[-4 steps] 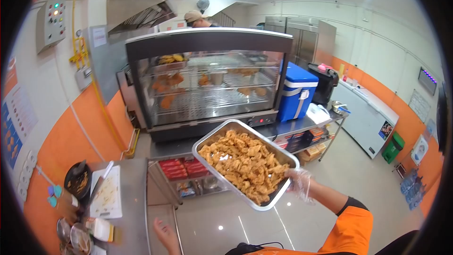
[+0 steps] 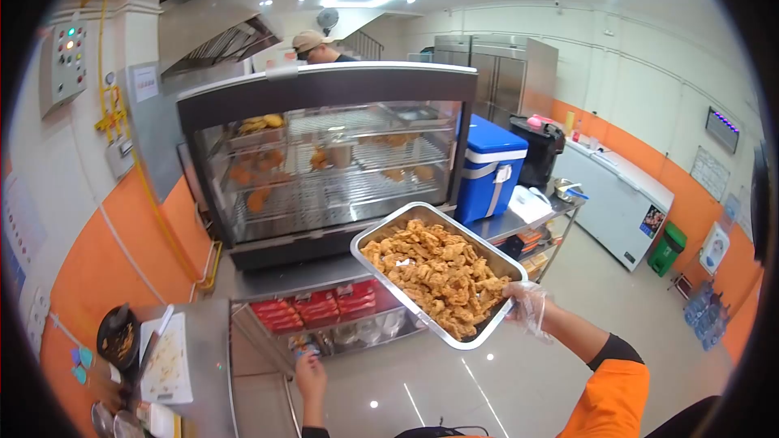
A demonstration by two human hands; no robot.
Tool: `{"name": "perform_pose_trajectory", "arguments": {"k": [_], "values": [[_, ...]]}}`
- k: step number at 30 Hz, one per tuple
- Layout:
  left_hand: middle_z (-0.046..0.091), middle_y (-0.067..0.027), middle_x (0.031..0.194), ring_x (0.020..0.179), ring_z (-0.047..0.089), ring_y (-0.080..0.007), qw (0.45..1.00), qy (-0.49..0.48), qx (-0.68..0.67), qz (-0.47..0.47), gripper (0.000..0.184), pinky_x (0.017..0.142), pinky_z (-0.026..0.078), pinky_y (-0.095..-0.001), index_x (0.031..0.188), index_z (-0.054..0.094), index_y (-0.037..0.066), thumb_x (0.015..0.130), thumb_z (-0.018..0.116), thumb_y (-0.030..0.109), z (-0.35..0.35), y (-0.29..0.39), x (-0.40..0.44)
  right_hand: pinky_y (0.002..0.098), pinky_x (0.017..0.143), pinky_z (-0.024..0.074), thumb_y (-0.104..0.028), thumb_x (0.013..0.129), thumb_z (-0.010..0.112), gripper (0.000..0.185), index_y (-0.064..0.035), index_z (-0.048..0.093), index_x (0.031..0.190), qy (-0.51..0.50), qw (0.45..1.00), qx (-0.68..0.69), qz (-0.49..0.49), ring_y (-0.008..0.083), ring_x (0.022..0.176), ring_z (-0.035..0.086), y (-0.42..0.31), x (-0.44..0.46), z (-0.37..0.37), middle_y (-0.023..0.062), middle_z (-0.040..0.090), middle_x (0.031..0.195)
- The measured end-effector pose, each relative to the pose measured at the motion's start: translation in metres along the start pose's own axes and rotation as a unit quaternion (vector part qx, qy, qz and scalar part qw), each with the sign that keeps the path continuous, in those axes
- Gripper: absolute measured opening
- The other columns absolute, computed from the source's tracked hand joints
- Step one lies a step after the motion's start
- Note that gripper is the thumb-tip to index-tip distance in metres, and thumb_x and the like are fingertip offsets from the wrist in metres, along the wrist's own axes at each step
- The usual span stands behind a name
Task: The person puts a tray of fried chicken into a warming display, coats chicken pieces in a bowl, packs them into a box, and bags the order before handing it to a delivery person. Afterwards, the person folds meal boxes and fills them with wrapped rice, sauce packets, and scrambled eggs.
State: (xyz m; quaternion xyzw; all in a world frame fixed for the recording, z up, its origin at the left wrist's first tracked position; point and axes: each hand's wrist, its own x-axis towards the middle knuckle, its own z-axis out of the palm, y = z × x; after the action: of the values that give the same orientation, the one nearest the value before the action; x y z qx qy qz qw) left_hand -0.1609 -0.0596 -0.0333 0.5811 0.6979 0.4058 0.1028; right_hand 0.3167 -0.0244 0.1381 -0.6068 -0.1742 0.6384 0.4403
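Note:
My right hand (image 2: 529, 305), in a clear plastic glove, grips the near right corner of a metal tray (image 2: 363, 245). Crispy fried chicken pieces (image 2: 438, 276) fill the tray, which is held up in front of the display warmer. My left hand (image 2: 309, 376) is bare and apart from the tray, low beside the steel counter. Its fingers are loosely bent, with nothing visible in them. Behind the tray, the glass-fronted display warmer (image 2: 324, 81) holds fried pieces on wire shelves.
A cutting board (image 2: 174, 385) with a knife and a black pan (image 2: 118, 339) are on the left counter (image 2: 213, 357). Red packets (image 2: 316, 306) lie on the shelf below the warmer. A blue cooler (image 2: 490, 166) stands right of it. Behind the warmer is a person in a cap (image 2: 312, 45).
My left hand has risen and moved right, its fingers now less spread. The tray has shifted slightly right in view, still in my right hand. The camera view has turned a little.

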Motion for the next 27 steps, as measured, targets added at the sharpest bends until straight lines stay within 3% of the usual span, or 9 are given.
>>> {"name": "perform_pose_trajectory", "arguments": {"k": [4,9,10,12,14,19,23,24,27], "values": [[0.058,-0.0129,0.087,0.077,0.056,-0.0323,0.979,-0.082,0.049,0.18,0.015,0.069,0.046,-0.04,0.088,0.059,0.003,0.074,0.058,0.009,0.098,-0.007,0.132,0.0279,0.055,0.0546,-0.014,0.079,0.058,0.017,-0.0082,0.056,0.096,0.029,0.998,0.048,-0.003,0.0147,0.06,0.059,0.038,0.031,0.029,0.0049,0.059,0.077],[0.055,-0.0089,0.097,0.097,0.049,-0.0285,0.901,-0.046,0.058,0.428,0.025,0.084,0.039,-0.0398,0.095,0.058,0.006,0.071,0.061,0.012,0.266,0.05,0.268,0.0276,0.048,0.0528,-0.013,0.077,0.057,0.018,-0.0061,0.056,0.094,0.138,0.983,0.094,-0.073,0.0166,0.055,0.058,0.061,0.074,0.07,0.0064,0.059,0.072],[0.054,-0.0082,0.107,0.104,0.047,-0.0272,0.873,-0.063,0.089,0.476,0.029,0.089,0.037,-0.0394,0.101,0.057,0.005,0.073,0.058,0.013,0.294,0.067,0.298,0.0283,0.048,0.0516,-0.014,0.076,0.057,0.014,-0.0065,0.056,0.088,0.155,0.98,0.092,-0.08,0.0165,0.052,0.055,0.057,0.081,0.08,0.006,0.057,0.068],[0.051,-0.0079,0.118,0.116,0.043,-0.0261,0.732,0.004,0.231,0.641,0.034,0.099,0.032,-0.038,0.11,0.055,0.004,0.079,0.051,0.017,0.369,0.093,0.361,0.0283,0.046,0.0506,-0.015,0.075,0.057,0.013,-0.0056,0.055,0.083,0.186,0.972,0.086,-0.113,0.0164,0.047,0.053,0.05,0.108,0.091,0.0061,0.055,0.063],[0.048,-0.009,0.123,0.123,0.036,-0.0258,0.651,0.113,0.242,0.71,0.038,0.105,0.026,-0.0374,0.115,0.053,0.004,0.081,0.046,0.02,0.42,0.131,0.406,0.028,0.045,0.0507,-0.016,0.074,0.057,0.014,-0.0045,0.055,0.082,0.218,0.965,0.083,-0.123,0.0164,0.045,0.053,0.056,0.144,0.081,0.0066,0.056,0.061],[0.04,-0.0098,0.129,0.131,0.027,-0.025,0.568,0.221,0.448,0.654,0.047,0.112,0.012,-0.0404,0.126,0.043,0.004,0.084,0.041,0.025,0.488,0.17,0.436,0.029,0.044,0.0516,-0.016,0.074,0.057,0.016,-0.0026,0.055,0.083,0.266,0.949,0.094,-0.143,0.0169,0.044,0.054,0.066,0.185,0.044,0.0079,0.057,0.059],[0.037,-0.0058,0.126,0.131,0.025,-0.0234,0.53,0.235,0.484,0.656,0.049,0.11,0.011,-0.0371,0.128,0.041,0.007,0.083,0.041,0.024,0.491,0.123,0.421,0.0319,0.045,0.0535,-0.014,0.075,0.054,0.017,-0.0014,0.055,0.086,0.269,0.95,0.113,-0.111,0.019,0.048,0.059,0.085,0.168,0.056,0.0091,0.06,0.062],[0.039,-0.0038,0.124,0.131,0.024,-0.0225,0.549,0.25,0.407,0.686,0.05,0.108,0.011,-0.0363,0.128,0.042,0.009,0.081,0.043,0.025,0.475,0.115,0.412,0.0323,0.045,0.0537,-0.013,0.075,0.054,0.017,-0.0012,0.055,0.087,0.257,0.953,0.126,-0.101,0.0195,0.048,0.059,0.089,0.162,0.054,0.0093,0.06,0.063],[0.041,-0.0028,0.122,0.13,0.025,-0.0197,0.478,0.229,0.421,0.736,0.046,0.109,0.008,-0.0388,0.121,0.048,0.011,0.079,0.044,0.028,0.436,0.116,0.394,0.0331,0.045,0.0547,-0.012,0.075,0.054,0.019,0.0014,0.055,0.089,0.235,0.962,0.118,-0.072,0.0218,0.048,0.059,0.091,0.155,0.037,0.0114,0.06,0.064]]}}
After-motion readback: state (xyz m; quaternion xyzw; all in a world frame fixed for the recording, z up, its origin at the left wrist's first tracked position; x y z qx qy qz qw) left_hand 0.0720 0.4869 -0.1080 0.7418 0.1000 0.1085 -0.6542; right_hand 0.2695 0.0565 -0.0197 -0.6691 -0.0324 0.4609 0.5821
